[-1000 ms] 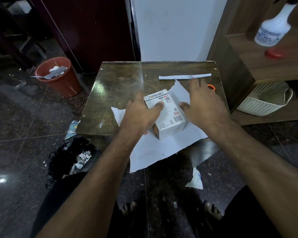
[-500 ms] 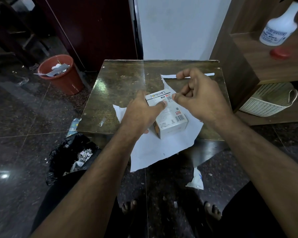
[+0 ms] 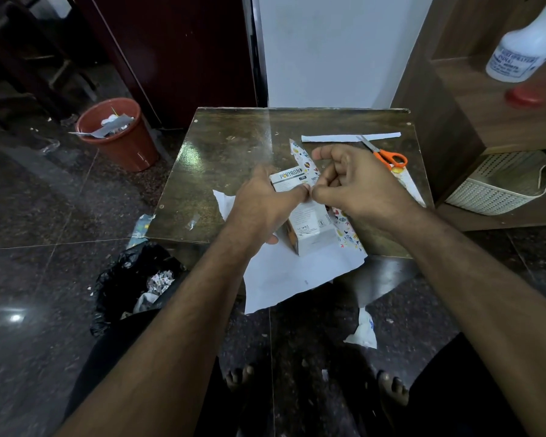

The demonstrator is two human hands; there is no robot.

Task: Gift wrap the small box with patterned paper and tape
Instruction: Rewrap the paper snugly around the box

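A small white box (image 3: 308, 227) with printed lettering lies on a sheet of wrapping paper (image 3: 284, 275), white side up, at the front of a dark table (image 3: 221, 159). My left hand (image 3: 260, 205) rests on the box's left side, thumb pressed on its top. My right hand (image 3: 356, 181) pinches the paper's right flap and has it folded up over the box, so the patterned side shows. The paper's front part hangs over the table edge.
Orange-handled scissors (image 3: 386, 156) and a white paper strip (image 3: 350, 137) lie at the table's back right. A red bin (image 3: 117, 134) stands on the floor at left, a black rubbish bag (image 3: 133, 279) by the table's front left. A shelf with a white basket (image 3: 501, 184) stands on the right.
My right hand went from lying flat on the paper to pinching its right edge and lifting it over the box, baring the patterned side and uncovering the scissors. My left hand stayed on the box.
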